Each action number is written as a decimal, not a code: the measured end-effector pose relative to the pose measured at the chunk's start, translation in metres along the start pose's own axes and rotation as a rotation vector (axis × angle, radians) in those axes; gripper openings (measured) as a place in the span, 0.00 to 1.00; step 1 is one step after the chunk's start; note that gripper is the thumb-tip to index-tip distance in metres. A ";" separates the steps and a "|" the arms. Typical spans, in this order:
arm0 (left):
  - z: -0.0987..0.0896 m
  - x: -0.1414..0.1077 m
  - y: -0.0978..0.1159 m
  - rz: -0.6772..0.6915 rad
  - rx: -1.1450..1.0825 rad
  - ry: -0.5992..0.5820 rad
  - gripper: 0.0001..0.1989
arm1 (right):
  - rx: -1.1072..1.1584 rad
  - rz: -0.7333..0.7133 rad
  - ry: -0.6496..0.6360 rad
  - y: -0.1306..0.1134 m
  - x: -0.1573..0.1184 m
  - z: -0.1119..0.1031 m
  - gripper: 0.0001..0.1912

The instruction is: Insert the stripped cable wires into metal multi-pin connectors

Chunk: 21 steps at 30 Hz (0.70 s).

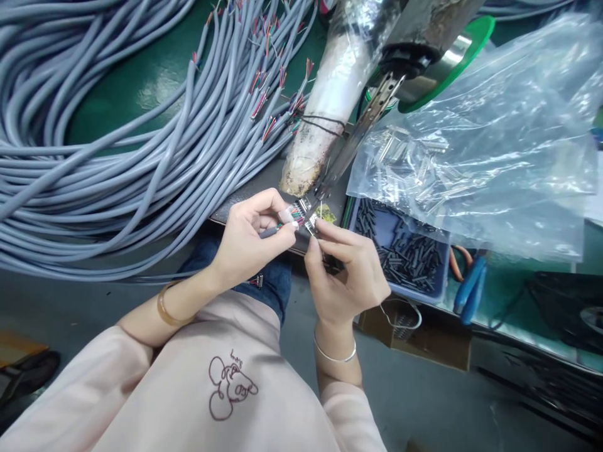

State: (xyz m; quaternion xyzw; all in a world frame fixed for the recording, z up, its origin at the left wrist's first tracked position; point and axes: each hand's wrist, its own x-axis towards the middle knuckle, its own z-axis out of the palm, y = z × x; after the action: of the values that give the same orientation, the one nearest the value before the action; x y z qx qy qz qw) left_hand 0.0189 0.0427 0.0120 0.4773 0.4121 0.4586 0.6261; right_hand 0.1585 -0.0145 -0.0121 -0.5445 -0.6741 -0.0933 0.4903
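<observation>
Near the table's front edge my left hand [252,235] pinches the end of a grey cable [269,231], whose thin coloured wires fan out at a small metal connector [302,206]. My right hand [346,267] is closed at the fingertips on the connector's right side; a thin wire strand runs by the fingers. Just above the connector, the tip of a soldering iron [346,147] points down at it, and the exact contact is too small to tell. A white wrapped tube [325,94] ends just behind my left fingertips.
Many grey cables [155,169] with stripped ends cover the left. At right are a plastic bag [494,144] of metal connectors, a blue tray [445,276] of black sleeves, blue-handled pliers [471,289] and a green spool [480,47].
</observation>
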 end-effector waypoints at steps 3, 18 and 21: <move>-0.002 0.000 -0.004 -0.003 -0.007 -0.021 0.07 | -0.041 -0.046 -0.021 -0.001 0.000 -0.002 0.09; -0.008 -0.003 -0.005 0.163 0.158 -0.076 0.05 | 0.053 0.089 -0.035 -0.004 0.000 -0.002 0.08; -0.009 -0.002 -0.005 0.186 0.203 -0.076 0.05 | 0.052 0.090 -0.034 -0.004 0.003 0.000 0.08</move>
State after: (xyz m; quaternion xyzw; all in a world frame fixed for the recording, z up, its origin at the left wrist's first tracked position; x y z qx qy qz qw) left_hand 0.0111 0.0424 0.0057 0.5913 0.3865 0.4521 0.5447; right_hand 0.1560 -0.0143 -0.0082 -0.5629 -0.6594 -0.0445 0.4964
